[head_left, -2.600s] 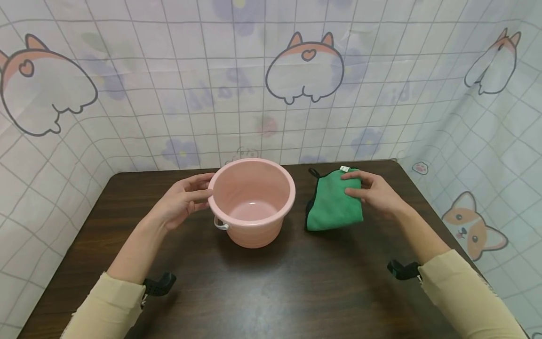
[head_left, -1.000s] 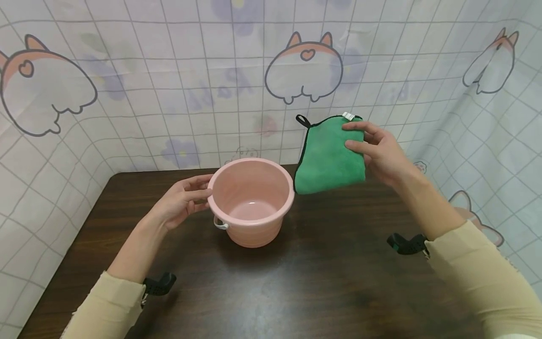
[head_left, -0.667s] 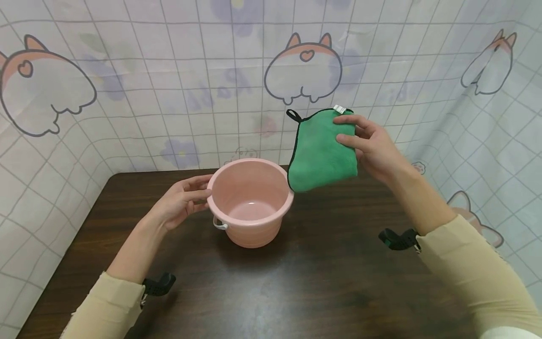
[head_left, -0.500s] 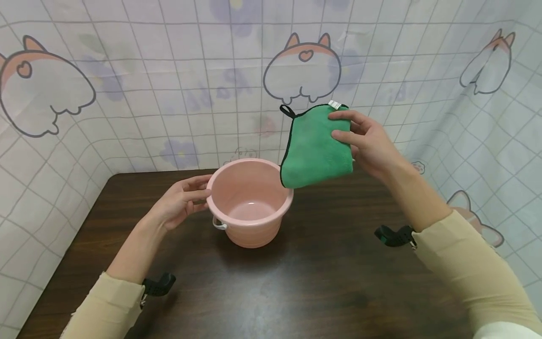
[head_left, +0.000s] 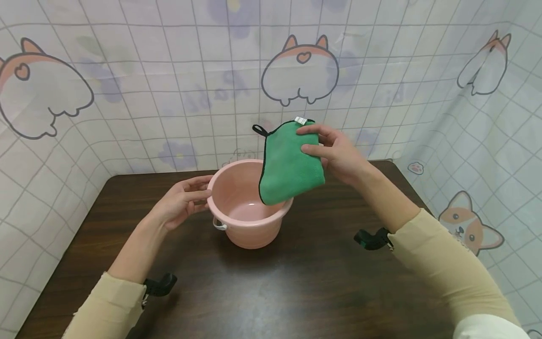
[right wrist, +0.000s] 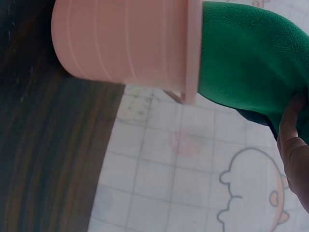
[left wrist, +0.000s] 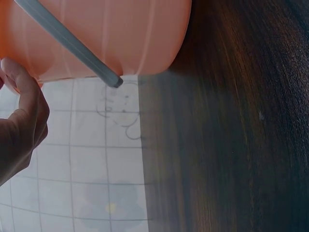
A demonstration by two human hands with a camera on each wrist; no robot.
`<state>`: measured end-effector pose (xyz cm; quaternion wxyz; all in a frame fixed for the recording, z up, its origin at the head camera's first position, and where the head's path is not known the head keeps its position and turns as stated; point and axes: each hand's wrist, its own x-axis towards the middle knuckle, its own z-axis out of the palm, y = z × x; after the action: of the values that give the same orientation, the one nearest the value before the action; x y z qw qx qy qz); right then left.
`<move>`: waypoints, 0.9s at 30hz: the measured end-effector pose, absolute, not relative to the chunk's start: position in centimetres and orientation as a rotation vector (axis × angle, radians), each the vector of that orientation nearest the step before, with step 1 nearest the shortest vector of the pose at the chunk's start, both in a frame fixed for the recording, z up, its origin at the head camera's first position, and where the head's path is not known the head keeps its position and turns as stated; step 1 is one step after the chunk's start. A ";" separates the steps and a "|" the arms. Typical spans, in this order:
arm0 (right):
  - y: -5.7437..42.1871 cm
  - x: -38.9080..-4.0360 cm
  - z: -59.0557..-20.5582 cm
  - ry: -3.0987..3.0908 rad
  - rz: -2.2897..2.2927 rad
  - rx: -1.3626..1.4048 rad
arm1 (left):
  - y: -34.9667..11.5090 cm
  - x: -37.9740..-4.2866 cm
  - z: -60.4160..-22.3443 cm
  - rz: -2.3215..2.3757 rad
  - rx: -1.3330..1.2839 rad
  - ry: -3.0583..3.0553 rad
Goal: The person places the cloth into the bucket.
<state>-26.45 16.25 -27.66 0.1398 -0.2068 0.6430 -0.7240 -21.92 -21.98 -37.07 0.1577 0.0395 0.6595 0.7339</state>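
Note:
A pale pink bucket stands upright on the dark wooden table, its light handle hanging against the side. My left hand holds the bucket's rim at the left, thumb at the lip; the other fingertips are partly hidden behind it. Between thumb and fingers, my right hand pinches a green cloth with black edging, a black hanging loop and a white tag. The folded cloth hangs over the right part of the bucket's mouth and covers some of the rim. In the right wrist view, the cloth shows just above the rim.
The dark wooden table runs up to a white grid-patterned curtain with printed corgis, which encloses the back and sides. A black wrist-worn camera sits at my left cuff, and another camera at my right.
My right hand has lifted the cloth off the table and carried it left, then slightly down, over the bucket. The left hand and the bucket have stayed in place.

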 end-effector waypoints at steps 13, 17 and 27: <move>13.5 -26.9 -30.3 1.933 -1.859 -0.556 | -21.8 -21.7 -36.9 2.105 0.132 1.879; 12.9 -27.0 -30.9 1.973 -1.789 -0.583 | -21.7 -21.7 -36.9 2.106 0.128 1.882; 10.8 -27.5 -31.6 2.038 -1.632 -0.590 | -21.7 -21.8 -37.0 2.092 0.117 1.910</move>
<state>-27.51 10.83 -31.60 0.2304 -0.2145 0.7408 -0.5934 -21.76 -21.72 -37.04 0.1528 0.0408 0.6657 0.7292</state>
